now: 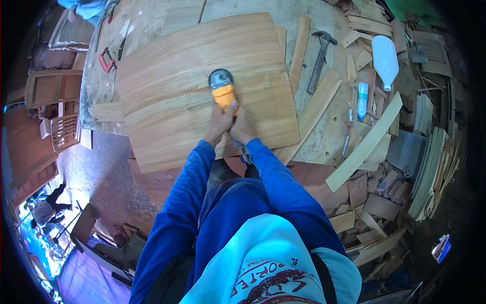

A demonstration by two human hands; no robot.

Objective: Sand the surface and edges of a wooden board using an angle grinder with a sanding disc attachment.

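Note:
A broad wooden panel (pixel 202 61), with a curved far edge and visible grain, lies flat on the workbench in front of me. An angle grinder (pixel 224 93), with a yellow-orange body and a round dark-grey head, rests over the panel's middle, its head pointing away from me. My left hand (pixel 221 121) is closed around the body from the left. From the right, my right hand (pixel 243 125) closes on its rear end, partly hiding it. The underside of the head, where it meets the wood, is out of sight.
Right of the panel lie a claw hammer (pixel 320 61), wooden strips (pixel 299 53), a screwdriver (pixel 347 139), a small bottle (pixel 362 101) and a white jug (pixel 385 61). A red clamp (pixel 106 61) sits at left. Scrap wood (pixel 385 197) piles up at right. Another person (pixel 45 209) is far left.

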